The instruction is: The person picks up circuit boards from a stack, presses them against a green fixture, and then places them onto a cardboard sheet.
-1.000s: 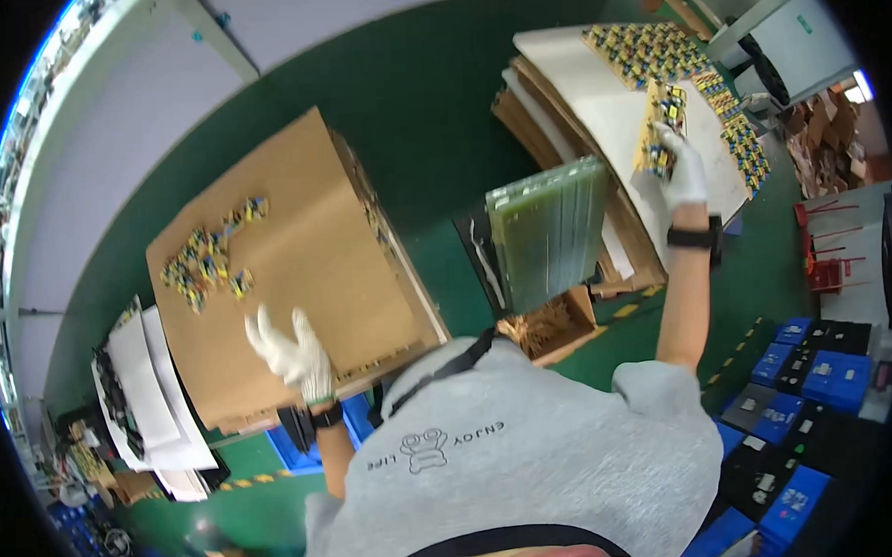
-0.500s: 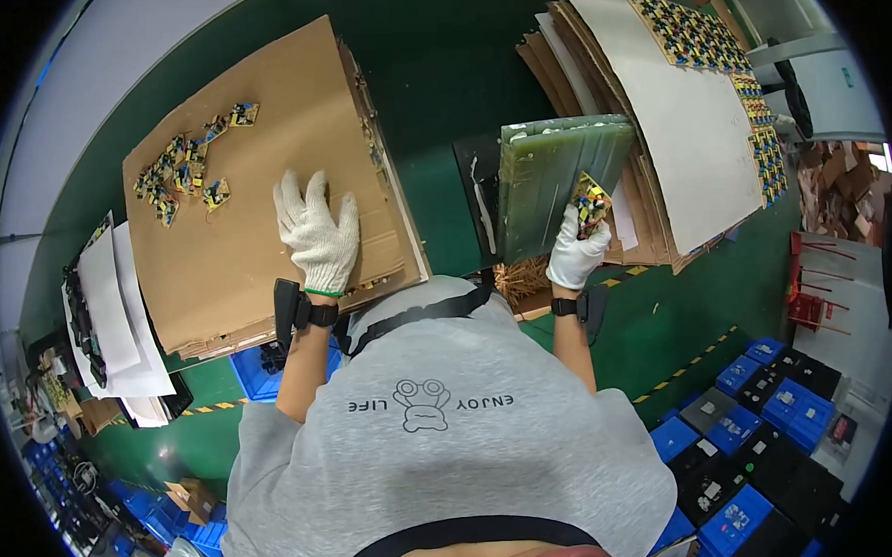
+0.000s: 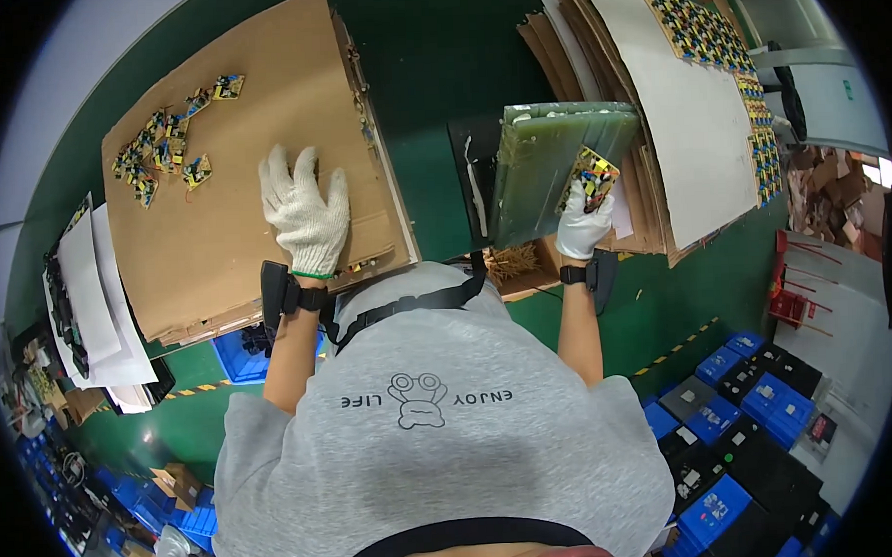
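My right hand [image 3: 584, 228], in a white glove, grips a small circuit board [image 3: 594, 179] crowded with yellow and dark components. It holds the board over a translucent green block [image 3: 550, 162] with a ridged face. My left hand [image 3: 308, 213], in a knitted white glove with a green cuff edge, lies flat on a brown cardboard sheet [image 3: 237, 207], fingers spread and nothing in them. Beyond it, to the far left of that sheet, lies a loose cluster of similar circuit boards [image 3: 166, 139].
At the right, a stack of cardboard sheets [image 3: 647, 124] has rows of circuit boards [image 3: 693, 29] on its white top. A cardboard box of straw-coloured strands [image 3: 516, 266] stands below the green block. Blue bins [image 3: 787, 409] are at lower right, a red rack [image 3: 792, 296] above them.
The view has shifted slightly, with the left cardboard stack farther left and up in it. My right hand still holds the circuit board, now turned a little more face-up; my left stays flat.
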A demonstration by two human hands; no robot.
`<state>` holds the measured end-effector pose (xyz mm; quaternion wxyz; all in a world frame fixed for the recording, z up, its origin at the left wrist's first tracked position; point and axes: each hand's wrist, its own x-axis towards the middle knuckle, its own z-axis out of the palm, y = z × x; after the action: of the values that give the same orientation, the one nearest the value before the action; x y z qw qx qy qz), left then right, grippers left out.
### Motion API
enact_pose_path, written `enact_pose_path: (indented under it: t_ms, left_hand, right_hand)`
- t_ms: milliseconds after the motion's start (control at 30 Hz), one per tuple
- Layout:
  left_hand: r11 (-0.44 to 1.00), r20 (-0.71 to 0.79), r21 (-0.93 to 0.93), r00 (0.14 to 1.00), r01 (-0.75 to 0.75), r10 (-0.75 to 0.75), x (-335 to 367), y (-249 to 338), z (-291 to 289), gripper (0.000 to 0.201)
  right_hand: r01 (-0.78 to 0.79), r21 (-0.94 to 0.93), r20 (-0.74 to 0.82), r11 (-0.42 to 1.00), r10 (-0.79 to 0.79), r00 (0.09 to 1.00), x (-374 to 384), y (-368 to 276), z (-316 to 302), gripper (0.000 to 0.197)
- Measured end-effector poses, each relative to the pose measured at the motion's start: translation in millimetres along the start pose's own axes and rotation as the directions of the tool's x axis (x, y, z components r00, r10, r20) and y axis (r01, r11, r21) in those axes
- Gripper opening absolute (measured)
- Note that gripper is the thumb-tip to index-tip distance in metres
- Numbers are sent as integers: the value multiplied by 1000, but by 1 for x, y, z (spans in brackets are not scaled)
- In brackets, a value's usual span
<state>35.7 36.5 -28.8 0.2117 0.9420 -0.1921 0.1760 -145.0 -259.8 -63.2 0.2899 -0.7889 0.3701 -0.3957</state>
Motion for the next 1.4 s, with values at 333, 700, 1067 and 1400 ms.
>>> enact_pose_path:
  t_ms: [333,700,1067,1400]
  left_hand:
    - [999,1,-28,1000,-26,26,-1,0,-3,39]
    - [996,-60,-27,995,-80,78,-1,0,-3,38]
    - [996,-52,-22,995,-82,81,-3,-2,-1,36]
    - [994,-39,5,993,-109,109,-1,5,-2,35]
  right_hand:
    - [-4,9,79,1000,3,997,18,8,-2,31]
    - [-75,-171,-124,982,54,991,11,6,11,36]
    - [-97,-212,-107,973,75,991,10,-1,8,42]
    - [-276,-281,-154,919,240,958,-7,-9,21,55]
